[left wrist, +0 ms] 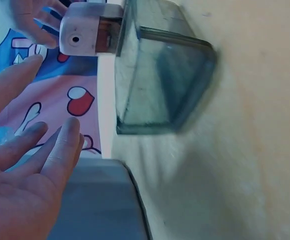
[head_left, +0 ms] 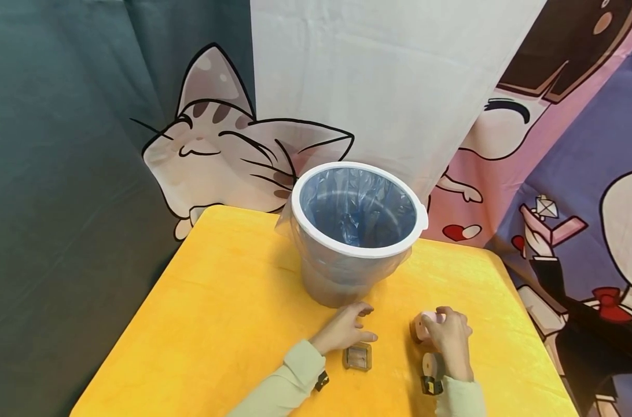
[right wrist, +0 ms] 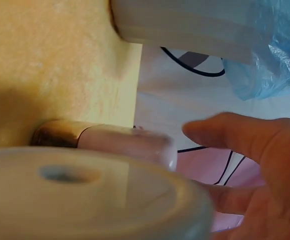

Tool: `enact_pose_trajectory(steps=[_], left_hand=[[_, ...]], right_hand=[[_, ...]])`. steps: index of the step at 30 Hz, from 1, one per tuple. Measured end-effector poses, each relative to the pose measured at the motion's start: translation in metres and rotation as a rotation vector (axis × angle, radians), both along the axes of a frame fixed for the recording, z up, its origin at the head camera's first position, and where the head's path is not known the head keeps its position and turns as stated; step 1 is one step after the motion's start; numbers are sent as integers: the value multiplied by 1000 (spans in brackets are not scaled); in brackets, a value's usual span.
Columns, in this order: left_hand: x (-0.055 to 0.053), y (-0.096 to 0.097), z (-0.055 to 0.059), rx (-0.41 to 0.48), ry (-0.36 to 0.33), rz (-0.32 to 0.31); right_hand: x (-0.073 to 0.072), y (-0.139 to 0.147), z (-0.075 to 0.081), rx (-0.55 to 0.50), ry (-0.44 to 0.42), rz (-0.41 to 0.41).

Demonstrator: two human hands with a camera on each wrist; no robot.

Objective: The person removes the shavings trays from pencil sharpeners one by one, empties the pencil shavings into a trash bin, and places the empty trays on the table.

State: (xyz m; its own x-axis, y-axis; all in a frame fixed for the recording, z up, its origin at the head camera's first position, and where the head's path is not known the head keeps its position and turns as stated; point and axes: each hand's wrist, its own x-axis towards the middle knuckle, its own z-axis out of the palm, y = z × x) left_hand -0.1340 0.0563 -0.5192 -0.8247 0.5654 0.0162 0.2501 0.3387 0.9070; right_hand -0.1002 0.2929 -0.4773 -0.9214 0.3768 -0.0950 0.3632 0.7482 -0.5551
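Observation:
My left hand (head_left: 344,330) hovers beside a small clear square dish (head_left: 357,357), fingers spread and holding nothing. In the left wrist view the dish (left wrist: 170,75) appears greenish and see-through. My right hand (head_left: 449,339) is over a small pink-white block (head_left: 422,329) with a brown base, which looks like a pencil sharpener. The left wrist view shows a round hole in the block (left wrist: 80,37). In the right wrist view, a gap lies between the thumb (right wrist: 220,131) and the block (right wrist: 125,144). A pale disc with a hole (head_left: 429,365) lies by my right wrist.
A white-rimmed bin (head_left: 337,284), lined with a clear plastic bag (head_left: 357,202), stands beyond my hands on the yellow table (head_left: 232,301). Printed cloths (head_left: 368,87) hang behind and to the sides of the table.

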Motion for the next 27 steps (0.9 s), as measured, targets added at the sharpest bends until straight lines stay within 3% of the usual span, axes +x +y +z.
enact_pose_trajectory(steps=[8, 17, 27], left_hand=[[1, 19, 2, 19, -32, 1], [5, 31, 7, 88, -18, 27], [6, 40, 9, 80, -26, 82]], right_hand=[[-1, 4, -10, -2, -121, 50], [1, 6, -13, 5, -65, 44], [8, -12, 9, -23, -4, 60]])
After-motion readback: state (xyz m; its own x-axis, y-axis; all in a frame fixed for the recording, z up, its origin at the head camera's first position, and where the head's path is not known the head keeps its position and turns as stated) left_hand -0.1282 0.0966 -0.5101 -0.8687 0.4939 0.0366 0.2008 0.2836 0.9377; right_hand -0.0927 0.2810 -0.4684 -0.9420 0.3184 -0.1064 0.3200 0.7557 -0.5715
